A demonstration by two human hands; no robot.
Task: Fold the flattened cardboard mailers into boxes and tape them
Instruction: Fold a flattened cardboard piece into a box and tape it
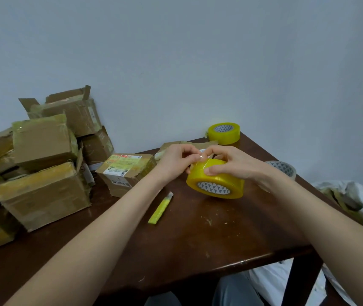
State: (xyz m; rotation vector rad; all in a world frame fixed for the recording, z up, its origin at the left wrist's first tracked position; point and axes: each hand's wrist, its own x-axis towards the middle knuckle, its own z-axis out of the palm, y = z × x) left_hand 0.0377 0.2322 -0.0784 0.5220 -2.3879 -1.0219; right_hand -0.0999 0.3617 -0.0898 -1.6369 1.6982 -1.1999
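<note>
The right hand (231, 162) curls around the yellow tape roll (216, 184), which sits on the brown table (198, 235). The left hand (174, 161) pinches at the top of the roll with bent fingers. A flat cardboard piece (176, 144) lies just behind the hands. Taped boxes (41, 173) sit piled on the left. A yellow cutter (160, 208) lies beside the left arm.

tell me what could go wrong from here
The left hand picks at the tape end on the tape roll that the right hand holds; the end may split into a sliver or stick back down.
The cutter lies close beside the left forearm; a lowered arm might catch its tip.
The spare roll sits near the far edge of the table and could get knocked off.
</note>
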